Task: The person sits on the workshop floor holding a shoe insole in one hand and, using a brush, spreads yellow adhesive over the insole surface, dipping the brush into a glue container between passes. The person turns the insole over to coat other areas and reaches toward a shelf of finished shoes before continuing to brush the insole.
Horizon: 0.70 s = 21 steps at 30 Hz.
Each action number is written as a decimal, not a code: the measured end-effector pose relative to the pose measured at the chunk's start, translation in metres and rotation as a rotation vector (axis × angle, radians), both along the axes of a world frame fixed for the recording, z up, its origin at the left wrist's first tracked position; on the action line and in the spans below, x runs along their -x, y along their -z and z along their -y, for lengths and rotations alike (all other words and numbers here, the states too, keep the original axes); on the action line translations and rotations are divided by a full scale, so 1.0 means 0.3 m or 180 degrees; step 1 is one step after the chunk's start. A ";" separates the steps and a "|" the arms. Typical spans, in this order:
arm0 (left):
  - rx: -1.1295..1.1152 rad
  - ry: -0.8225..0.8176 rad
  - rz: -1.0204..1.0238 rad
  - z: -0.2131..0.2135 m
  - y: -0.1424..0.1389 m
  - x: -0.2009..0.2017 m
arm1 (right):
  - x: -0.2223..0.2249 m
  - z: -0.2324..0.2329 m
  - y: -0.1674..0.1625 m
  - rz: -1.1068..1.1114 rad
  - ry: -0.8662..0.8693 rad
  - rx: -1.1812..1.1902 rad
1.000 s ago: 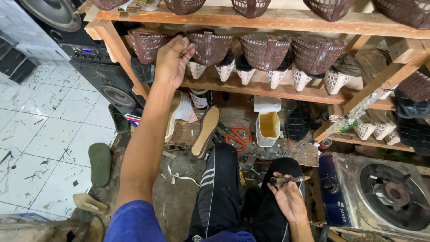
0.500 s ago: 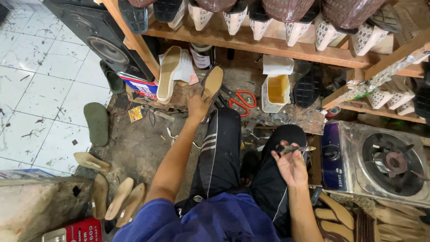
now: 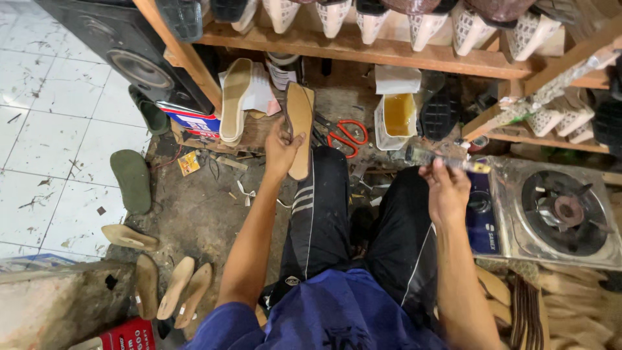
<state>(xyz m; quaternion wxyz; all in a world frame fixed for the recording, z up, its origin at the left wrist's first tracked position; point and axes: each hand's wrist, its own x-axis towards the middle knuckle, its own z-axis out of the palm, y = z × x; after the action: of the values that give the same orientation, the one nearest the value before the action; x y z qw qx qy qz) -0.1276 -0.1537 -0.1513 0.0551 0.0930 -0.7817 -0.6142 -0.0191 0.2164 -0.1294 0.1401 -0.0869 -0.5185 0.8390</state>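
Observation:
My left hand (image 3: 280, 148) grips a tan shoe sole (image 3: 300, 116) by its edge, in front of my left knee. The sole points toward the low wooden shelf (image 3: 389, 50). My right hand (image 3: 446, 189) is raised over my right knee and pinches a thin, blurred tool (image 3: 447, 159) that juts to both sides; what kind of tool it is I cannot tell. I sit on the ground in black trousers with white stripes (image 3: 321, 207) and a blue shirt.
Red-handled scissors (image 3: 346, 136) and a white tub of yellow glue (image 3: 396, 115) lie ahead. A single-burner gas stove (image 3: 560, 214) stands right. A white insole (image 3: 234, 100), a black speaker (image 3: 129, 58), a green sandal (image 3: 131, 178) and several tan soles (image 3: 168, 285) are left.
My left hand came down from the upper shelf to the floor and took hold of the tan sole. My view tilted downward. My right hand kept the small tool and lifted a little.

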 end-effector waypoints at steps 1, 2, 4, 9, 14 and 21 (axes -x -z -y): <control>-0.0718 0.0352 -0.0049 -0.010 -0.033 -0.048 | 0.042 0.005 -0.039 -0.0059 0.0220 -0.0429; -0.1446 0.0700 -0.0083 -0.019 -0.072 -0.103 | 0.092 0.010 -0.076 -0.0101 0.0338 -0.0883; -0.2620 0.1127 0.0100 -0.056 -0.156 -0.227 | 0.172 0.009 -0.144 -0.0225 0.0365 -0.1917; -0.4579 0.1446 -0.0137 -0.121 -0.326 -0.489 | 0.292 0.032 -0.194 -0.0838 0.0265 -0.4525; -0.5928 0.1531 0.0097 -0.113 -0.394 -0.591 | 0.351 0.062 -0.168 -0.0809 -0.0029 -0.5356; -0.5653 0.1062 0.0267 -0.122 -0.453 -0.584 | 0.314 0.005 -0.207 -0.1058 0.0124 -0.5418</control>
<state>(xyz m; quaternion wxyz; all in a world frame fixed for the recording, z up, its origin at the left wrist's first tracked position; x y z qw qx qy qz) 0.0477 -0.1172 -0.0153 -0.1553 0.0091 -0.0247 -0.9875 -0.1134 0.2149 -0.0672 0.2459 0.1624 -0.9412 0.1651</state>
